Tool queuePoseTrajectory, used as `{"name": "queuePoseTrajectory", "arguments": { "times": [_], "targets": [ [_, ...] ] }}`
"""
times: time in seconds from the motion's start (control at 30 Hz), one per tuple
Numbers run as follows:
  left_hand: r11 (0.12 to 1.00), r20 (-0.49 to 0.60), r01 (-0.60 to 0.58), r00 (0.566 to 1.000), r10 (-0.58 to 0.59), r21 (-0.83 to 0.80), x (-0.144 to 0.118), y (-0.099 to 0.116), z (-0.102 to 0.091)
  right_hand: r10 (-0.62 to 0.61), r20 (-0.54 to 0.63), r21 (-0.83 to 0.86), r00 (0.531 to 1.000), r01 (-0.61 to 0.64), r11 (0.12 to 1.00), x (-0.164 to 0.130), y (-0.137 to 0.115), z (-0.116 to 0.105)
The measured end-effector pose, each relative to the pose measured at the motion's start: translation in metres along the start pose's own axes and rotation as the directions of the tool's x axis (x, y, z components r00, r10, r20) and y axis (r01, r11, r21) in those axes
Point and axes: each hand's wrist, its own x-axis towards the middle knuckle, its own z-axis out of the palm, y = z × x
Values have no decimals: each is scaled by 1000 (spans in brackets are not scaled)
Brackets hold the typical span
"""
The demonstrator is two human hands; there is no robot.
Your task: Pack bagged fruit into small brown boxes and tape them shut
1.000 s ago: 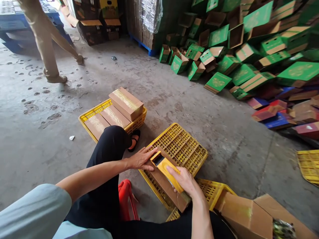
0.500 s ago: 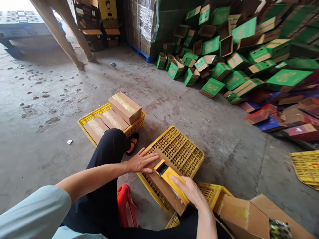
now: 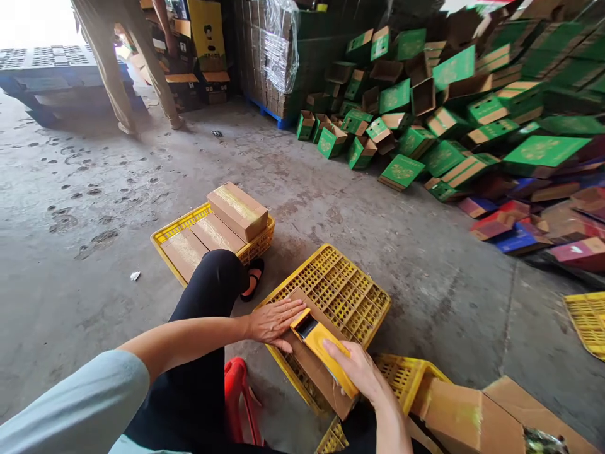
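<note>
A brown cardboard box [image 3: 309, 369] lies on an upturned yellow plastic crate [image 3: 357, 293] in front of me. My left hand [image 3: 276, 323] rests flat on the box's far end, its fingers stretched out. My right hand [image 3: 362, 372] is wrapped round a yellow tape dispenser [image 3: 326, 350], which sits over the top of the box. The dispenser's dark front end is beside my left fingertips. It hides part of the box's top, and the tape under it cannot be made out.
Taped boxes [image 3: 239, 208] fill a yellow crate [image 3: 165, 255] ahead on the left. An open carton [image 3: 454, 410] stands at lower right, a red stool [image 3: 236, 391] by my leg. Green cartons [image 3: 401, 170] are heaped at back right. Another person's legs [image 3: 108, 75] stand near blue pallets [image 3: 57, 75].
My left hand has turned slightly, its fingers now closer together on the box. The dispenser stays almost in place on the box. The other person's legs have shifted, and an arm now shows.
</note>
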Motion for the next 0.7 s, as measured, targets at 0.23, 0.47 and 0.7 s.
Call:
{"name": "queuePoseTrajectory", "arguments": {
  "times": [0.23, 0.47, 0.7],
  "targets": [
    [1000, 11, -3, 1000, 2, 23, -2, -1, -1, 83, 58, 16, 995, -84, 996, -11, -9, -5],
    [999, -43, -7, 999, 9, 47, -4, -4, 11, 119, 65, 4, 991, -120, 993, -27, -3, -17],
    [999, -20, 2, 1000, -1, 51, -1, 4, 6, 92, 13, 2, 996, -92, 996, -23, 0, -9]
  ]
}}
